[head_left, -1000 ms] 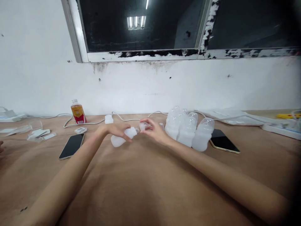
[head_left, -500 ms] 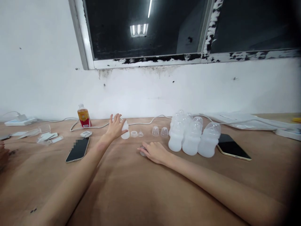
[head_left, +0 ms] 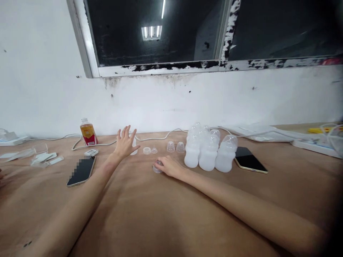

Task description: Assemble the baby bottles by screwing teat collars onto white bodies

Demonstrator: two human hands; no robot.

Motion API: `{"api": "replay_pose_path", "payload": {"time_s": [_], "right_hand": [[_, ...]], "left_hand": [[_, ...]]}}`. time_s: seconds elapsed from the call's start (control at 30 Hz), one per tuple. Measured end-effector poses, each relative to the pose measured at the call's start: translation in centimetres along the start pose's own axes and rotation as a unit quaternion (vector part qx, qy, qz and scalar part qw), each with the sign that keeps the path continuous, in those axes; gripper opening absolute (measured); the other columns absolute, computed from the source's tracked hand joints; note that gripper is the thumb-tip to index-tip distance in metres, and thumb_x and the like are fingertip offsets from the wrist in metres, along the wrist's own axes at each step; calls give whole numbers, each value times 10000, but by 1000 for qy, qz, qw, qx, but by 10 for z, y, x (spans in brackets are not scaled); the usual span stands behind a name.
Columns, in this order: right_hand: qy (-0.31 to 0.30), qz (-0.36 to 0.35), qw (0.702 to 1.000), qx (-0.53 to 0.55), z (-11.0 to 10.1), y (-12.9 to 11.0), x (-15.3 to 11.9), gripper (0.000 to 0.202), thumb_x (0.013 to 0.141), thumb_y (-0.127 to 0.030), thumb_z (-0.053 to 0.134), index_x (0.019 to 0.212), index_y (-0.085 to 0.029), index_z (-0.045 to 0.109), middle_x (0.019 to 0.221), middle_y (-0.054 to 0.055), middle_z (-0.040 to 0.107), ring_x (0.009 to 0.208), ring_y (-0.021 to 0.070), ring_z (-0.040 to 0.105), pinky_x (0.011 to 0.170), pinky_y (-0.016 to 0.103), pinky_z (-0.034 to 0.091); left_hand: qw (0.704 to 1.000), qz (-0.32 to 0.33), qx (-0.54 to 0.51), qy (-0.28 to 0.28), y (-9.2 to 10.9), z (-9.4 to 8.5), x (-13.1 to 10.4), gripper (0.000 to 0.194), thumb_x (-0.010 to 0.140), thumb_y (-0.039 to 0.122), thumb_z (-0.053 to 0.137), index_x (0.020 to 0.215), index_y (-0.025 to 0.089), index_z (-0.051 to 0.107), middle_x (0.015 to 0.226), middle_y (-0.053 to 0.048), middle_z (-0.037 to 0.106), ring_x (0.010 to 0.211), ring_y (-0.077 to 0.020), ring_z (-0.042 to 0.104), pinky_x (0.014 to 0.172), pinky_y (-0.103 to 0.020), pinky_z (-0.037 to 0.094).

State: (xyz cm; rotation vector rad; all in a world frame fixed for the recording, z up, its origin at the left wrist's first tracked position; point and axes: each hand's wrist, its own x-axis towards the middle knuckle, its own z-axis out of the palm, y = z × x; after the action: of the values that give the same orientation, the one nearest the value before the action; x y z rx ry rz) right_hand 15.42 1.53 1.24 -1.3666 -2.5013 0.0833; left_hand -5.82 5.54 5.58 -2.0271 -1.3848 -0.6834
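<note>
Fingers spread, my left hand (head_left: 123,143) is raised beside a small white bottle (head_left: 134,146), which it partly hides. My right hand (head_left: 169,166) has its fingers closed on a clear cap (head_left: 157,169) resting on the table. Between the hands and the wall lie a white ring (head_left: 147,150) and a clear nipple (head_left: 154,150). Two clear domed caps (head_left: 170,146) stand right of them. A group of capped white bottles (head_left: 207,155) stands close together to the right of my right hand.
Phones lie on the left (head_left: 82,171) and right (head_left: 250,159). A drink bottle (head_left: 89,134) stands near the wall, with a white cable along it. Small cards and clear cases (head_left: 44,157) are at the left. A person's fingers show at the left edge.
The view has shifted a little to the right. My left hand's fingers are more widely spread by the small bottle. My right hand's fingers have closed round the clear cap, which shows more now.
</note>
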Motion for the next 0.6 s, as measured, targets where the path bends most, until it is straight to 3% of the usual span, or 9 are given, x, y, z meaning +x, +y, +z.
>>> {"api": "replay_pose_path", "payload": {"time_s": [0.07, 0.13, 0.2, 0.27, 0.4, 0.6], "right_hand": [[1, 0, 1000, -2, 2, 1, 7, 359, 839, -386, 311, 805, -170, 596, 751, 58, 635, 696, 153, 579, 549, 211, 327], [6, 9, 1000, -4, 5, 1, 15, 350, 839, -363, 316, 824, -157, 598, 787, 83, 636, 722, 171, 584, 568, 221, 344], [8, 19, 1000, -1, 8, 0, 24, 360, 844, -341, 302, 845, -140, 601, 824, 114, 632, 736, 187, 587, 578, 232, 357], [14, 26, 1000, 8, 10, 0, 32, 365, 849, -320, 290, 871, -129, 600, 859, 133, 627, 758, 194, 585, 591, 236, 366], [20, 20, 999, 42, 7, 5, 37, 308, 843, -261, 324, 865, -133, 603, 850, 102, 636, 738, 156, 584, 609, 211, 376], [36, 19, 996, 78, 0, 10, 26, 312, 852, -246, 302, 826, -169, 603, 677, 10, 640, 616, 91, 570, 584, 168, 378]], "left_hand": [[994, 59, -87, -37, 13, -9, 4, 511, 700, 264, 505, 1174, 145, 353, 1285, -155, 292, 1180, -267, 277, 958, -435, 220], [966, 115, -188, -133, 27, -15, 6, 468, 703, 233, 481, 1146, 146, 359, 1159, -115, 435, 1056, -202, 427, 882, -329, 348], [926, 140, -248, -247, 42, -13, 4, 495, 679, 313, 525, 1120, 150, 371, 1011, -78, 525, 899, -176, 518, 764, -275, 421], [911, 140, -243, -302, 55, -6, -1, 528, 636, 433, 561, 1057, 148, 419, 928, -74, 554, 812, -190, 543, 692, -280, 436], [950, 93, -187, -231, 67, 13, -15, 500, 683, 507, 490, 998, 120, 456, 900, -115, 567, 795, -225, 547, 645, -305, 426], [958, 66, -211, -182, 64, 26, -28, 544, 720, 534, 441, 1164, 223, 393, 849, -37, 608, 751, -179, 576, 621, -251, 420]]}}
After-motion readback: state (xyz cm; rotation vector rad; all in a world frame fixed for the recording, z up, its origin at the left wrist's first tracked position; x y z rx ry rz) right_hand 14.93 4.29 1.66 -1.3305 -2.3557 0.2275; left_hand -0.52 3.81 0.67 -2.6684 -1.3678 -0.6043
